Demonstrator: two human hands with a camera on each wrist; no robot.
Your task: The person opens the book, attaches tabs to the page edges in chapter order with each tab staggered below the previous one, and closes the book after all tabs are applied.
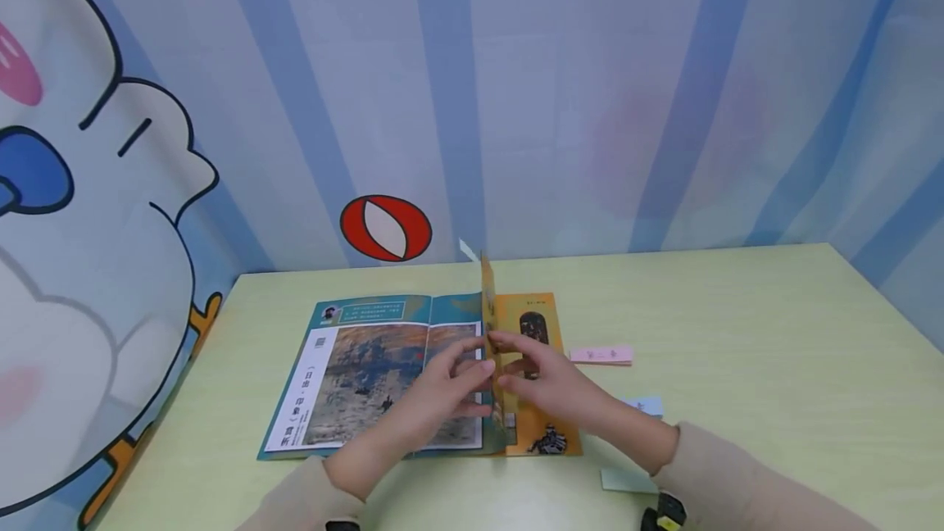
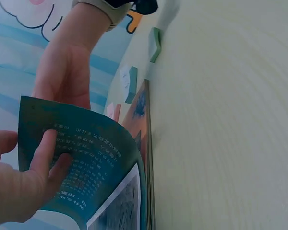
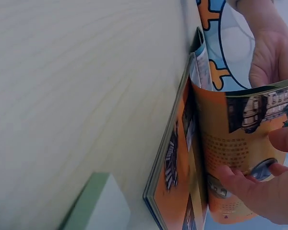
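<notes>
Book (image 1: 383,383) lies open flat on the tbl (image 1: 737,334), left of tbl's middle. One page (image 1: 487,289), maybe more than one sheet, stands nearly upright btwn the 2 hands, edge-on in head view.

L hand (image 1: 450,379) is on the page's left side, fingertips at its teal printed face; R hand (image 1: 549,383) is on the other side, fingertips on the orange face w/ small pics & text. Gap btwn hands is narrow, w/ the page in it. Can't tell if either hand really pinches it or just touches; fingers look slightly bent. Per both wrist views, the page is bowed.

Left of it: big painting (image 1: 379,371) in grey-blue & orange, white strip of characters beside it. Right of it: orange page (image 1: 544,420) w/ dark pics, partly hidden by R hand.

Right of book: pink card (image 1: 601,355) just beside it, then blue card (image 1: 645,406) partly behind R forearm, then pale green card (image 1: 627,480) nearest the person, also part hidden.

Both sleeves (image 1: 737,465) beige. Behind tbl: blue-striped backdrop (image 1: 553,105) w/ red & white oval (image 1: 416,220); big white cartoon figure (image 1: 88,269) at far left.
</notes>
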